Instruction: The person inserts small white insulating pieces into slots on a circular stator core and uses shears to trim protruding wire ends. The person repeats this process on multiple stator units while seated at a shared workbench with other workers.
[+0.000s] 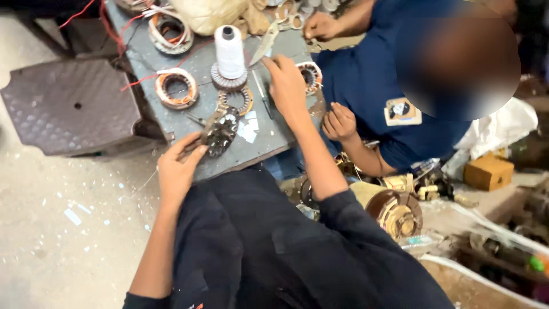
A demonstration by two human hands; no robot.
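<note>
— Grey metal everywhere on this low work table (269,143), and our left hand (177,169) sits at its near edge, fingers curled around the rim of a toothed stator core (220,130). We are gripping it, thumb on top, and the core is tilted up off the table surface.

— And our right hand (287,86)?

— Further in on the table, just right of the white thread spool (229,51). The fingers reach toward a pair of scissors (264,43) lying beside the spool. Fingertips are at the blades, but whether they have closed on them, we cannot tell from here.

— What sits around that spool?

— Spool stands upright on a ribbed metal disc. Left of it, a copper-wound stator ring (176,88) with red wire trailing off. Beyond that, toward the far edge of the table, a second wound ring (167,31). Just in front of the spool, a thin flat ring (239,99), and white paper scraps (248,130) between it and the core we hold.

— Anyone else at the table?

— Yes, a person in a blue shirt (366,74) on the table's right side, one hand (320,26) up at the far end, the other hand (339,122) fisted near the table's right edge. Left of the table, a dark patterned stool (71,106) on the dusty floor.
</note>
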